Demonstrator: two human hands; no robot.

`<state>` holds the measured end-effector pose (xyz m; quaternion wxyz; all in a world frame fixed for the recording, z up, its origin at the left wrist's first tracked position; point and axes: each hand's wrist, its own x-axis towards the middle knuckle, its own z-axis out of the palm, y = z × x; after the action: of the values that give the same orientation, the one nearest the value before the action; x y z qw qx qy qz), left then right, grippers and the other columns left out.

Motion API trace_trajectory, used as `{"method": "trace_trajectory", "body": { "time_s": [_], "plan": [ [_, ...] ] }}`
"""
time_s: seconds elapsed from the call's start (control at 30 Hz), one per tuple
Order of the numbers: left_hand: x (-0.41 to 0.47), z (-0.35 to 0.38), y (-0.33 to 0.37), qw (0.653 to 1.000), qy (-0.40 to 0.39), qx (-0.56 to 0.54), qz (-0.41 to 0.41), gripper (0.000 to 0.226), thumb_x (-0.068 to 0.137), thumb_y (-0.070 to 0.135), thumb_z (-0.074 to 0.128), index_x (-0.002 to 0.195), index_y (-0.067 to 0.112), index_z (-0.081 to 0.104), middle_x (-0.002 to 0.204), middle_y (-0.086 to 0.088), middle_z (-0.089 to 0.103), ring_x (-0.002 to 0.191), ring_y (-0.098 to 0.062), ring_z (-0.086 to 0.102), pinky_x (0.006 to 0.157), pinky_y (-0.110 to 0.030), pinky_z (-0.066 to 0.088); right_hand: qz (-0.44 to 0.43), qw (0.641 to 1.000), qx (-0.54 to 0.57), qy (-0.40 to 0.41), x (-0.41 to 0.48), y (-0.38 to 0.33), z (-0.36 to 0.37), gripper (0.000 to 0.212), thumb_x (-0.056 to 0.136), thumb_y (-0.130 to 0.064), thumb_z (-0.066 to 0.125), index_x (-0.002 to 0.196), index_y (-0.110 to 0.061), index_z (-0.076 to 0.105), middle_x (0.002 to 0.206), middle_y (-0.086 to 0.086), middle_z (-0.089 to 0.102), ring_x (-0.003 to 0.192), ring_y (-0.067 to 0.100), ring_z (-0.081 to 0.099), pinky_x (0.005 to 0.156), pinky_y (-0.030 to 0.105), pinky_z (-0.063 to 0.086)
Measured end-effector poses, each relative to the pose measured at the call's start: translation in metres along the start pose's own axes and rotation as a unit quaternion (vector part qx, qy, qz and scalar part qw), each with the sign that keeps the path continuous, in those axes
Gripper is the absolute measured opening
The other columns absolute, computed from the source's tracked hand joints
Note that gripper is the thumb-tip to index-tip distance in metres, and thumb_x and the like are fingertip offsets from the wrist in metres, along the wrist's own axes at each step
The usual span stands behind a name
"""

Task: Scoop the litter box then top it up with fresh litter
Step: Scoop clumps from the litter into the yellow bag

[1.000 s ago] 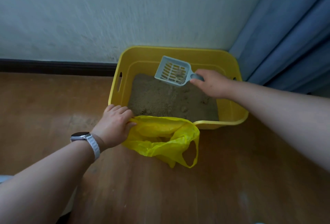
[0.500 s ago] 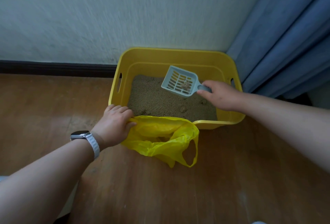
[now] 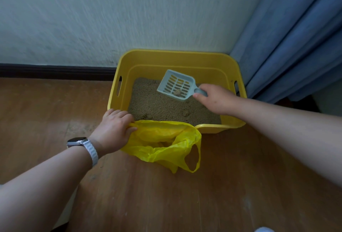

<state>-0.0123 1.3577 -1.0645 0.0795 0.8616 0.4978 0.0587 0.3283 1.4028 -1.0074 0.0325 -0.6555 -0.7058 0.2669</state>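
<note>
A yellow litter box (image 3: 166,59) stands on the wooden floor against the wall, holding tan litter (image 3: 155,102). My right hand (image 3: 216,100) grips the handle of a pale blue slotted scoop (image 3: 175,85), held above the litter with a small clump (image 3: 177,92) lying in it. My left hand (image 3: 114,130) grips the rim of a yellow plastic bag (image 3: 166,143) that hangs open over the box's near edge. A few clumps (image 3: 186,113) lie on the litter near the front.
A blue curtain (image 3: 296,37) hangs at the right, close to the box. A dark skirting board (image 3: 55,70) runs along the white wall. A watch (image 3: 81,142) is on my left wrist. Wooden floor (image 3: 166,194) spreads in front.
My right hand has carried the scoop toward me and a little right, lower over the litter; loose grains have sifted out, leaving one clump. My left hand and the bag have stayed put.
</note>
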Motion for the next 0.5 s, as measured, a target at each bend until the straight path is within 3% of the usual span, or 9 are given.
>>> {"method": "trace_trajectory", "body": {
  "time_s": [0.2, 0.33, 0.5],
  "plan": [
    [0.000, -0.004, 0.002, 1.000, -0.008, -0.001, -0.005, 0.025, 0.087, 0.040, 0.052, 0.088, 0.019, 0.065, 0.085, 0.003, 0.063, 0.083, -0.024, 0.061, 0.089, -0.046, 0.045, -0.016, 1.000, 0.006, 0.005, 0.001, -0.014, 0.004, 0.026, 0.098, -0.047, 0.044, 0.092, -0.025, 0.056, 0.076, -0.002, 0.059, 0.068, 0.019, 0.055, 0.055, 0.031, 0.039],
    [-0.001, -0.003, 0.002, 1.000, 0.001, 0.000, -0.001, 0.018, 0.088, 0.034, 0.060, 0.087, 0.017, 0.064, 0.084, 0.001, 0.063, 0.080, -0.025, 0.061, 0.087, -0.047, 0.045, -0.029, 1.000, 0.005, -0.010, -0.007, -0.022, 0.010, 0.027, 0.096, -0.049, 0.046, 0.093, -0.023, 0.056, 0.080, -0.002, 0.060, 0.071, 0.019, 0.058, 0.063, 0.037, 0.047],
    [-0.001, -0.005, 0.003, 1.000, -0.006, 0.002, 0.000, 0.016, 0.091, 0.032, 0.063, 0.089, 0.016, 0.064, 0.087, 0.000, 0.064, 0.083, -0.026, 0.061, 0.090, -0.046, 0.042, -0.047, 0.998, -0.035, 0.025, -0.021, -0.029, 0.014, 0.028, 0.096, -0.047, 0.045, 0.095, -0.021, 0.055, 0.078, -0.002, 0.060, 0.068, 0.019, 0.056, 0.059, 0.037, 0.046]
  ]
}}
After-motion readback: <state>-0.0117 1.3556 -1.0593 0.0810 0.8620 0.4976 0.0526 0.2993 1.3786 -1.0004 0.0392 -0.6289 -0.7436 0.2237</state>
